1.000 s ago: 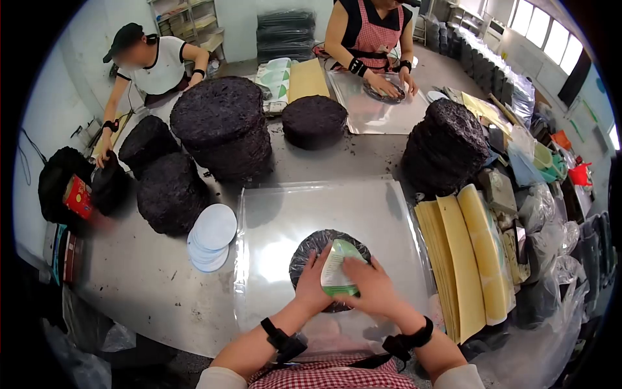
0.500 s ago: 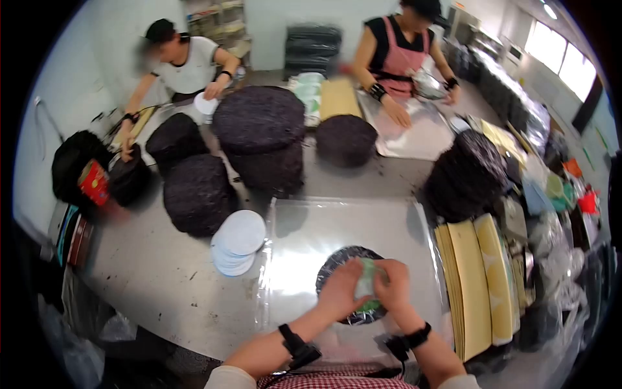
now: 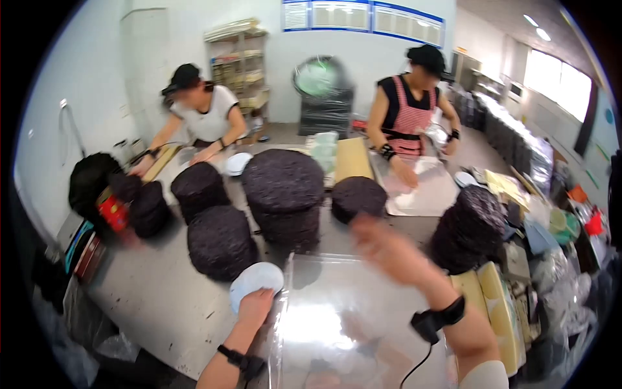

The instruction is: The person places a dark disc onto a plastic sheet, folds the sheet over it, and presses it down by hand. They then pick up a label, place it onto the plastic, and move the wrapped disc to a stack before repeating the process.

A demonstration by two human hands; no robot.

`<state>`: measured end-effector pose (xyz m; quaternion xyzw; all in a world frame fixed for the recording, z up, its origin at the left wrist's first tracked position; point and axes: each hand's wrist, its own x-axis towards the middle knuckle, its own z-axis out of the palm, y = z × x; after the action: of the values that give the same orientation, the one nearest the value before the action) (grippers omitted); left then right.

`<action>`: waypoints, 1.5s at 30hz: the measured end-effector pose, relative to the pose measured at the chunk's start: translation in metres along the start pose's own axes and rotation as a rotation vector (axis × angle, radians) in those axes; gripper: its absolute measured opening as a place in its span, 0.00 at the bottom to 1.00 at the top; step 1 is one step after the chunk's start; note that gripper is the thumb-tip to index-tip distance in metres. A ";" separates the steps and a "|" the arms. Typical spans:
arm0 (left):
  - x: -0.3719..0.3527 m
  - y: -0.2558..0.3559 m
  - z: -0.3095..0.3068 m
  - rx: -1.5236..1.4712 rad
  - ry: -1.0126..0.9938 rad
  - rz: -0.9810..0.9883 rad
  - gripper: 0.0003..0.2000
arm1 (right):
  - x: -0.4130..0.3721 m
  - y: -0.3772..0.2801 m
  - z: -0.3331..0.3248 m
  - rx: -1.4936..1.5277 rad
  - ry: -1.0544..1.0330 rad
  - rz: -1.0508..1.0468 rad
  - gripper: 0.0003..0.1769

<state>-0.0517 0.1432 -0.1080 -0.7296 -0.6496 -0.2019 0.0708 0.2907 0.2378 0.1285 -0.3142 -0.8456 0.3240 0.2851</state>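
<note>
My left hand [image 3: 255, 306] is at the small stack of pale blue-white round sheets [image 3: 258, 277], its fingers closed on the near edge of the top one. Over the table's middle my right hand [image 3: 385, 251] reaches forward, smeared by motion, with nothing visible in it and its fingers seeming apart. Below it lies a clear plastic film [image 3: 317, 324] on the table. A blurred round bundle, green in the middle with a dark rim [image 3: 317, 78], appears in front of the far wall, over a stack of black flat packages [image 3: 326, 115].
Piles of dark round sheets [image 3: 282, 181] stand along the table's middle, another pile [image 3: 470, 227] at the right. Yellow card sheets [image 3: 497, 311] lie near my right arm. Two co-workers work across the table, one in a pink apron [image 3: 414, 123]. Clear bags [image 3: 560, 272] crowd the right side.
The dark round sheet with the green packet has left my hands and the film. My left hand has moved left to the round sheets; my right hand has swung forward. The view has tilted up.
</note>
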 end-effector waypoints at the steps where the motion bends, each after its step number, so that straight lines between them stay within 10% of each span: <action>1: -0.001 -0.004 0.004 0.056 -0.022 0.051 0.06 | -0.017 -0.005 0.022 -0.161 -0.190 0.031 0.21; 4: 0.002 -0.004 0.013 -0.176 0.193 -0.076 0.04 | -0.063 0.018 0.050 -0.633 -0.448 0.031 0.19; 10: 0.020 -0.036 -0.005 -0.972 -0.158 -0.542 0.01 | -0.096 0.107 -0.124 -0.610 0.674 0.203 0.06; 13: 0.032 -0.020 -0.003 -0.933 0.264 -0.472 0.03 | -0.118 0.161 -0.204 -0.819 0.777 0.395 0.16; 16: 0.031 0.109 -0.047 -0.976 0.037 -0.203 0.03 | -0.130 0.188 -0.217 -0.462 0.714 0.694 0.18; 22: -0.010 0.226 0.009 -0.728 -0.171 0.453 0.07 | -0.145 0.259 -0.244 0.146 1.318 0.650 0.14; 26: -0.019 0.183 -0.019 -0.831 -0.366 0.473 0.04 | -0.150 0.213 -0.245 -0.345 1.671 0.132 0.15; 33: -0.076 0.104 -0.103 -0.425 -0.697 0.682 0.08 | -0.191 0.087 0.003 -0.422 0.218 0.006 0.11; 39: -0.113 0.084 -0.073 -0.597 -0.813 0.620 0.07 | -0.218 0.073 0.118 -0.259 -0.134 0.121 0.13; 41: -0.108 0.083 -0.070 -0.611 -0.817 0.656 0.06 | -0.207 0.074 0.110 -0.354 0.028 0.055 0.16; 45: -0.054 0.111 -0.055 -0.570 -0.907 0.294 0.07 | -0.198 0.099 0.116 -0.301 -0.022 0.093 0.22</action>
<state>0.0415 0.0575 -0.0607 -0.8165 -0.4262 -0.0232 -0.3886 0.3719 0.1118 -0.0713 -0.3887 -0.8722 0.2098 0.2102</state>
